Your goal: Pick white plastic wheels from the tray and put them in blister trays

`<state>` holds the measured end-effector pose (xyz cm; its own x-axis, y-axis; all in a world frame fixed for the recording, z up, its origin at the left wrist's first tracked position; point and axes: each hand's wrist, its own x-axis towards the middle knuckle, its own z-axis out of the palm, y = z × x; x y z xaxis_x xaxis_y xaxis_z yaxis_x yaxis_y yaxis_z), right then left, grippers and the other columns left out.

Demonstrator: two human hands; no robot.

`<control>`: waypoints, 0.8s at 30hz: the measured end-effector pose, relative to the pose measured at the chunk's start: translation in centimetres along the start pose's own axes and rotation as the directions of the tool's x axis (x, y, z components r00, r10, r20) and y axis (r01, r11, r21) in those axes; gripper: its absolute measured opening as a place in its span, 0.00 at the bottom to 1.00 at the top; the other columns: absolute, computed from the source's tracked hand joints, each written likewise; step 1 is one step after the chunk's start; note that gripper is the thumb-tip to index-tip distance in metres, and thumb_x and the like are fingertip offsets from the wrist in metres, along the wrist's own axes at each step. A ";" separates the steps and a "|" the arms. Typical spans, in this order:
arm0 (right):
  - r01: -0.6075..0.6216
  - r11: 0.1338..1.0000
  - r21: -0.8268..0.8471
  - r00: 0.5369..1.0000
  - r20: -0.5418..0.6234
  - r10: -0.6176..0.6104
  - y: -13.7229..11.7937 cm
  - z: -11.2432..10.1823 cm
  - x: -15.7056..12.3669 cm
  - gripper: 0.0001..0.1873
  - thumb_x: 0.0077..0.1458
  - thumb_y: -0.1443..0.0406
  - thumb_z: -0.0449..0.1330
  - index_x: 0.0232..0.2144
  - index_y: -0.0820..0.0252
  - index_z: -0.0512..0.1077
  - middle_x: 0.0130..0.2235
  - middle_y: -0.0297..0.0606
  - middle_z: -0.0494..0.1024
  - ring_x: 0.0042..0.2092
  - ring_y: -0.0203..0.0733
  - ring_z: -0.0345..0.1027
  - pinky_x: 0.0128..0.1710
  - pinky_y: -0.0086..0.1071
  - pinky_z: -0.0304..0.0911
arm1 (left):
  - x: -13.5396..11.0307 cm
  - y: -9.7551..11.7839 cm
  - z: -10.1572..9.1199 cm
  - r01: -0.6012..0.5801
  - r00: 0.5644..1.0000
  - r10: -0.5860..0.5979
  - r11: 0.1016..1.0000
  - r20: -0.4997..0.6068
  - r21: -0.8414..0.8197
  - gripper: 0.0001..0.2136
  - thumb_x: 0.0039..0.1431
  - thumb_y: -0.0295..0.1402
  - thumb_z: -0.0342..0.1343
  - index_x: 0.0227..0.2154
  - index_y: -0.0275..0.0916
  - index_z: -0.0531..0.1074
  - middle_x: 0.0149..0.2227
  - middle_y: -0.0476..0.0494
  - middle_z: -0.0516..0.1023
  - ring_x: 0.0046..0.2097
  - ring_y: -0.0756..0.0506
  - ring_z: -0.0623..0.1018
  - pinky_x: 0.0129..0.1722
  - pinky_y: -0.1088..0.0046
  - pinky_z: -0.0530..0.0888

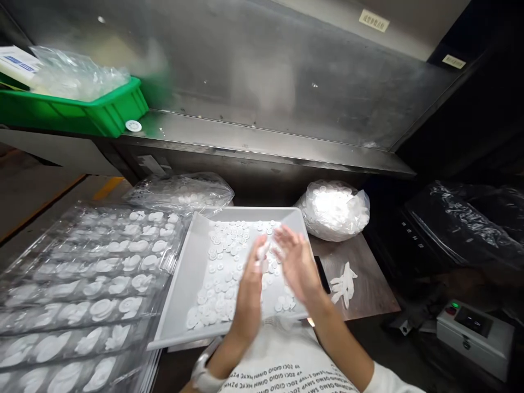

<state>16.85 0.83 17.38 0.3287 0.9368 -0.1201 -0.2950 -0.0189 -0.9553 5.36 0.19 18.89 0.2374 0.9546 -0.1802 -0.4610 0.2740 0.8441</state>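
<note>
Both my hands hover over a white tray (192, 273) strewn with several small white round parts (223, 248). My left hand (249, 295) is raised upright with its fingertips pinched on one small white part (262, 251). My right hand (298, 263) is just to its right, nearly touching it, fingers stretched out flat and slightly smeared by motion, holding nothing I can see. A watch is on my left wrist.
Clear blister trays (82, 284) filled with white parts are stacked at the left. Two plastic bags of white parts (333, 210) (182, 192) lie behind the tray. A green bin (77, 112) stands on the steel shelf. White gloves (344, 284), a grey switch box (475, 334) and black plastic sheeting (458, 224) are at the right.
</note>
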 end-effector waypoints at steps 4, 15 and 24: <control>-0.168 0.908 0.383 0.984 0.114 0.135 1.9 2.8 -1.4 0.26 0.62 0.51 0.43 0.55 0.54 0.66 0.57 0.37 0.68 0.60 0.42 0.61 0.59 0.43 0.60 | 0.2 -1.6 1.2 -0.371 0.916 0.202 0.754 0.347 0.542 0.21 0.62 0.33 0.50 0.59 0.44 0.65 0.66 0.46 0.56 0.69 0.42 0.48 0.68 0.58 0.39; -0.329 0.467 0.821 0.938 0.341 0.062 -2.1 2.0 -4.0 0.34 0.60 0.47 0.46 0.59 0.64 0.60 0.63 0.42 0.61 0.64 0.41 0.53 0.64 0.39 0.51 | -1.0 -0.1 -0.1 -0.381 0.922 0.385 0.883 0.042 0.274 0.25 0.56 0.31 0.59 0.57 0.51 0.63 0.64 0.50 0.60 0.67 0.46 0.56 0.65 0.69 0.53; -0.430 0.433 0.792 0.887 0.460 0.040 -2.4 3.1 -5.8 0.38 0.60 0.43 0.40 0.61 0.62 0.58 0.65 0.41 0.56 0.65 0.43 0.51 0.64 0.40 0.47 | -2.6 1.4 -0.7 -0.105 0.994 0.101 0.980 0.029 0.170 0.29 0.59 0.35 0.54 0.62 0.55 0.54 0.67 0.51 0.53 0.67 0.44 0.53 0.64 0.64 0.56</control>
<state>12.85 -3.49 21.21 -0.1328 0.9909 -0.0204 -0.9797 -0.1343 -0.1486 3.50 -1.82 20.23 0.2142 0.9736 -0.0791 -0.3311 0.1485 0.9318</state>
